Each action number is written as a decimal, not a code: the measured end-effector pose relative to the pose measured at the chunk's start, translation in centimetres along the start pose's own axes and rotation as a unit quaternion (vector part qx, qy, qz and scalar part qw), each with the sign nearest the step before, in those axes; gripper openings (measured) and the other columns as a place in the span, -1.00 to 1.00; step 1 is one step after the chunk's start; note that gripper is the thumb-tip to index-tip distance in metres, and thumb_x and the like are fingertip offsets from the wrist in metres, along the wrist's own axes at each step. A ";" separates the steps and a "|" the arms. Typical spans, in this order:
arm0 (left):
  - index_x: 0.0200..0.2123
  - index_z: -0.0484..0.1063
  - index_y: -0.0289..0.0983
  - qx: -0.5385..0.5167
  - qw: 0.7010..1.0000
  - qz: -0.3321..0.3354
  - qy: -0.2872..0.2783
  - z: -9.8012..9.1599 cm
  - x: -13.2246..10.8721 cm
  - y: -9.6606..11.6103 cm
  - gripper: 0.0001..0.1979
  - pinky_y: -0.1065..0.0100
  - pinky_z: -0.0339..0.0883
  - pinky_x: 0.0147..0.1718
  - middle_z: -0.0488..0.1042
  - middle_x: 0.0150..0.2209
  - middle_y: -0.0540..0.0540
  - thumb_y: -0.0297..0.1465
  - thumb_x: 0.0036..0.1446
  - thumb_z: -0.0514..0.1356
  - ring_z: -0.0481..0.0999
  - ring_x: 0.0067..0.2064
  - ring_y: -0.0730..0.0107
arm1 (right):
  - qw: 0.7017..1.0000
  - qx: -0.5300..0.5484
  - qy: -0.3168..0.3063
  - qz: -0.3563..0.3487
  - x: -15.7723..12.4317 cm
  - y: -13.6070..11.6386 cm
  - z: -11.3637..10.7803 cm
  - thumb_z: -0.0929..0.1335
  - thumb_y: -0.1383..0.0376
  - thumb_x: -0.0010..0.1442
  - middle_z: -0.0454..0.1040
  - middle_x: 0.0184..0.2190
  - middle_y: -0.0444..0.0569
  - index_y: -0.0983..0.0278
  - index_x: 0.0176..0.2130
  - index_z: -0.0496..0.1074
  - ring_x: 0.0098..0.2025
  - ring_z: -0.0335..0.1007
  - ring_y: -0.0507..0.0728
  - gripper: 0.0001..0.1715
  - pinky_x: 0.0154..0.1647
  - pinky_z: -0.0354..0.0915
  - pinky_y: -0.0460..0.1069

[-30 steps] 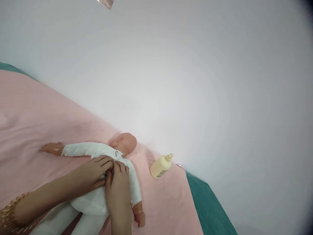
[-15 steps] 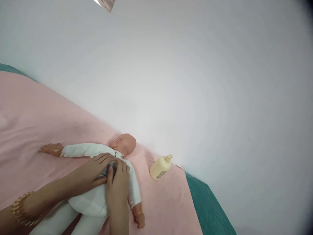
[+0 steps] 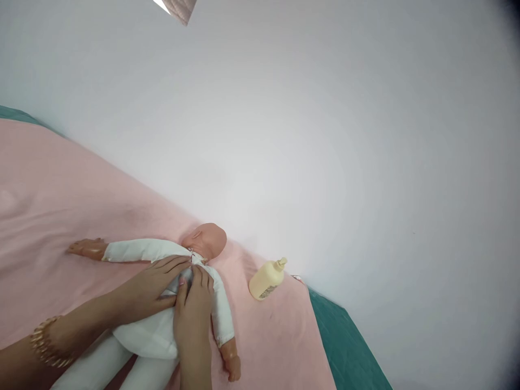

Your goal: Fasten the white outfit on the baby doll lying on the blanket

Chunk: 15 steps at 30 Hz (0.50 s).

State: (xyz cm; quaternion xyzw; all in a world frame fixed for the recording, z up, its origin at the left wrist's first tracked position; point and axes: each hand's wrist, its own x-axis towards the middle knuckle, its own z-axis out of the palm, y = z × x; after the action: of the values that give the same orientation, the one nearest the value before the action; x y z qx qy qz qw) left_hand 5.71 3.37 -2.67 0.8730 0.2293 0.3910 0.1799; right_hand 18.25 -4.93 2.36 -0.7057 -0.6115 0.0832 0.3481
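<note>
A baby doll [image 3: 146, 333] with a white cloth body lies stretched out on a pink sheet, its bare head [image 3: 209, 241] turned to one side and its arms spread. My left hand [image 3: 152, 287] rests flat on the doll's upper torso, fingers stretched out toward the neck. Close beside it, my right hand [image 3: 195, 300] lies on the same part of the torso, its fingers extended and its thumb apart from them. The fingertips of both hands nearly meet below the doll's neck. Neither hand grips anything.
A pale yellow pump bottle [image 3: 266, 280] stands on the pink sheet [image 3: 280, 336], right of the doll. Green material [image 3: 345, 341] shows beyond the sheet's right edge. A pale wall [image 3: 304, 135] rises behind. Quilted cloth [image 3: 182, 8] hangs at the top.
Both hands have shifted very slightly on the doll's torso, staying in contact with it. The doll and the pump bottle stay in place.
</note>
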 end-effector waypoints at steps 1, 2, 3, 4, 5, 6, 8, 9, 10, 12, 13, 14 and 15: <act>0.26 0.21 -0.24 0.007 1.000 0.001 0.008 0.1 -0.1 0.0 -0.50 0.09 0.21 0.26 0.32 0.26 -0.20 -0.33 0.27 0.11 0.28 0.27 0.09 | 1.000 -0.004 -0.004 0.001 0.0 0.1 0.1 0.22 0.44 0.37 0.39 0.19 0.21 0.44 0.21 0.37 0.26 0.22 0.31 -0.54 0.33 0.13 0.26; 0.26 0.21 -0.25 0.011 1.000 0.003 0.011 0.2 -0.1 -0.1 -0.50 0.09 0.21 0.26 0.32 0.26 -0.20 -0.34 0.27 0.11 0.29 0.27 0.08 | 1.000 -0.007 -0.009 0.002 0.0 0.1 0.2 0.21 0.43 0.38 0.37 0.21 0.22 0.45 0.23 0.35 0.28 0.20 0.31 -0.52 0.34 0.11 0.26; 0.26 0.23 -0.26 0.013 1.000 0.004 0.011 0.2 -0.1 -0.1 -0.50 0.09 0.21 0.26 0.33 0.25 -0.20 -0.35 0.26 0.11 0.31 0.26 0.07 | 1.000 -0.009 -0.014 0.005 0.0 0.1 0.2 0.19 0.42 0.39 0.36 0.22 0.22 0.46 0.24 0.34 0.29 0.19 0.31 -0.51 0.35 0.11 0.26; 0.25 0.24 -0.27 0.013 1.000 0.004 0.009 0.2 -0.1 0.0 -0.50 0.09 0.21 0.26 0.34 0.24 -0.19 -0.36 0.26 0.12 0.32 0.25 0.06 | 1.000 -0.012 -0.019 0.007 0.0 0.1 0.2 0.19 0.42 0.39 0.36 0.22 0.22 0.46 0.24 0.34 0.29 0.20 0.31 -0.51 0.35 0.11 0.26; 0.24 0.25 -0.27 0.012 1.000 0.004 0.006 0.2 -0.1 0.0 -0.52 0.10 0.21 0.25 0.35 0.24 -0.18 -0.36 0.26 0.12 0.32 0.24 0.07 | 1.000 -0.014 -0.022 0.010 0.0 0.1 0.2 0.18 0.41 0.40 0.37 0.22 0.22 0.46 0.23 0.35 0.29 0.21 0.30 -0.52 0.35 0.11 0.26; 0.24 0.25 -0.27 0.011 1.000 0.004 0.002 0.1 0.0 0.1 -0.52 0.12 0.21 0.25 0.35 0.24 -0.17 -0.37 0.26 0.12 0.32 0.24 0.07 | 1.000 -0.016 -0.023 0.012 0.0 0.1 0.2 0.18 0.41 0.40 0.37 0.22 0.22 0.46 0.23 0.36 0.29 0.21 0.30 -0.52 0.35 0.12 0.25; 0.24 0.25 -0.27 0.012 1.000 0.001 -0.002 0.0 0.1 0.2 -0.52 0.14 0.18 0.26 0.35 0.24 -0.16 -0.37 0.26 0.11 0.32 0.24 0.10 | 0.999 -0.023 -0.023 0.015 0.0 0.0 0.2 0.19 0.41 0.40 0.38 0.22 0.21 0.45 0.23 0.36 0.28 0.22 0.29 -0.52 0.36 0.12 0.25; 0.24 0.24 -0.27 0.013 1.000 -0.002 -0.003 0.0 0.1 0.3 -0.52 0.15 0.16 0.26 0.33 0.25 -0.17 -0.37 0.27 0.09 0.31 0.25 0.10 | 0.999 -0.026 -0.021 0.016 0.0 0.0 0.2 0.19 0.42 0.39 0.38 0.22 0.21 0.45 0.23 0.36 0.29 0.22 0.29 -0.52 0.36 0.11 0.26; 0.25 0.22 -0.28 0.015 1.000 -0.006 -0.003 0.0 0.0 0.3 -0.51 0.15 0.15 0.27 0.31 0.26 -0.19 -0.37 0.27 0.07 0.29 0.26 0.10 | 0.999 -0.028 -0.020 0.016 0.0 0.0 0.2 0.19 0.42 0.39 0.37 0.23 0.21 0.45 0.24 0.35 0.30 0.22 0.29 -0.51 0.36 0.11 0.26; 0.27 0.19 -0.29 0.019 1.000 -0.014 -0.001 0.1 -0.1 0.3 -0.49 0.14 0.13 0.27 0.28 0.28 -0.22 -0.36 0.26 0.05 0.27 0.28 0.06 | 0.999 -0.031 -0.017 0.014 0.0 0.2 0.3 0.19 0.42 0.39 0.34 0.26 0.21 0.45 0.27 0.32 0.32 0.19 0.29 -0.49 0.36 0.12 0.27; 0.28 0.19 -0.29 0.020 1.000 -0.016 -0.002 0.1 -0.1 0.3 -0.48 0.12 0.13 0.26 0.27 0.29 -0.22 -0.35 0.26 0.05 0.26 0.28 0.04 | 0.999 -0.032 -0.016 0.013 0.0 0.2 0.4 0.19 0.41 0.39 0.33 0.27 0.21 0.45 0.28 0.31 0.33 0.18 0.29 -0.48 0.36 0.12 0.27; 0.28 0.19 -0.29 0.020 1.000 -0.017 -0.003 0.1 -0.1 0.2 -0.47 0.11 0.14 0.26 0.27 0.29 -0.22 -0.35 0.25 0.06 0.26 0.28 0.02 | 0.999 -0.033 -0.015 0.011 0.0 0.3 0.4 0.19 0.40 0.39 0.32 0.27 0.20 0.44 0.29 0.30 0.34 0.17 0.29 -0.47 0.36 0.12 0.27; 0.28 0.19 -0.27 0.018 1.000 -0.015 -0.006 0.2 -0.2 0.0 -0.46 0.11 0.14 0.26 0.28 0.28 -0.21 -0.35 0.24 0.07 0.26 0.28 0.02 | 0.999 -0.033 -0.015 0.009 0.0 0.4 0.5 0.19 0.40 0.39 0.32 0.28 0.20 0.44 0.29 0.30 0.33 0.18 0.29 -0.47 0.36 0.12 0.27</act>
State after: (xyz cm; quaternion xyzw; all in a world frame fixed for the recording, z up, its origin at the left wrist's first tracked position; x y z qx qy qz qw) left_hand 5.75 3.25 -2.85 0.8749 0.2487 0.3787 0.1714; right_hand 18.29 -4.76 1.76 -0.7209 -0.6130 0.0767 0.3142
